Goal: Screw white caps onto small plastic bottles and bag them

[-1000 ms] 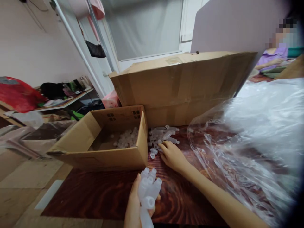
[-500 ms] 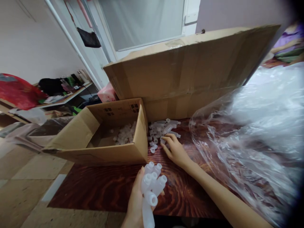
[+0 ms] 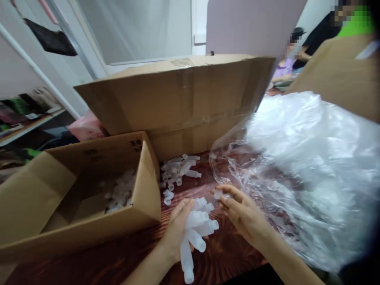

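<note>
Here the left hand [image 3: 175, 227] grips a bundle of small, cylindrical, frosted plastic bottles [image 3: 197, 225] over the dark wood-grain bench [image 3: 225, 253]. The right hand [image 3: 242, 213] pinches one small translucent cap [image 3: 218, 194] beside crinkled clear plastic sheeting [image 3: 297, 166]. A corrugated cardboard box [image 3: 89, 198] sits left.

No readable txt anywhere. Small box [image 3: 89, 190] has dark printed marks on its inner flap near the top corner, too blurred to make out. Big box [image 3: 178, 99]: plain cardboard w/ tape, no print legible.
</note>
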`<move>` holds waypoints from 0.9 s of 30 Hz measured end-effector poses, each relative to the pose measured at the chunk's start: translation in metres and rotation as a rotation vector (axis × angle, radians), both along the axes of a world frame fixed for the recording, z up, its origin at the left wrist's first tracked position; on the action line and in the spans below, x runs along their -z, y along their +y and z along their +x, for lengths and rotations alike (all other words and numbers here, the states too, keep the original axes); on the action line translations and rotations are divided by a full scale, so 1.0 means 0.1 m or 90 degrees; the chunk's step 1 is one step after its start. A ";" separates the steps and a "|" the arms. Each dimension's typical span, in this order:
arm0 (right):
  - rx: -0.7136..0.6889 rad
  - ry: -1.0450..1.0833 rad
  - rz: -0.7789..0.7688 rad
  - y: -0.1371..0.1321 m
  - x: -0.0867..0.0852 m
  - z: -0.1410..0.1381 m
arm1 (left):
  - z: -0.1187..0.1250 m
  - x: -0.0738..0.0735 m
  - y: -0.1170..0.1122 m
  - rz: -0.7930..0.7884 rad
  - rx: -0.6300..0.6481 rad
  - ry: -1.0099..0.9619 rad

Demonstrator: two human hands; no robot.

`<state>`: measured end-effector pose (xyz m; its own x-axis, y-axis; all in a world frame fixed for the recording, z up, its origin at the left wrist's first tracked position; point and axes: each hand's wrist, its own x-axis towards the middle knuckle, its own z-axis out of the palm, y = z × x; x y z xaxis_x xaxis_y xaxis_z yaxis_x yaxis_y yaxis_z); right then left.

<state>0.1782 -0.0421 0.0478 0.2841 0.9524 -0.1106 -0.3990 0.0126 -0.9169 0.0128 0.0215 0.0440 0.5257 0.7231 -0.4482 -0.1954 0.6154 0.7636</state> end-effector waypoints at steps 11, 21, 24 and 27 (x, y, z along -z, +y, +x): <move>-0.144 -0.854 0.026 -0.27 -0.39 0.27 | 0.32 0.26 0.20 0.065 0.197 -0.085; -0.271 -1.069 0.008 -0.21 -0.59 0.27 | 0.30 0.26 0.24 0.123 0.277 -0.091; -0.301 -1.067 -0.022 -0.19 -0.64 0.26 | 0.29 0.26 0.25 0.128 0.283 -0.085; -0.332 -1.035 -0.049 -0.17 -0.68 0.26 | 0.28 0.26 0.26 0.148 0.295 -0.075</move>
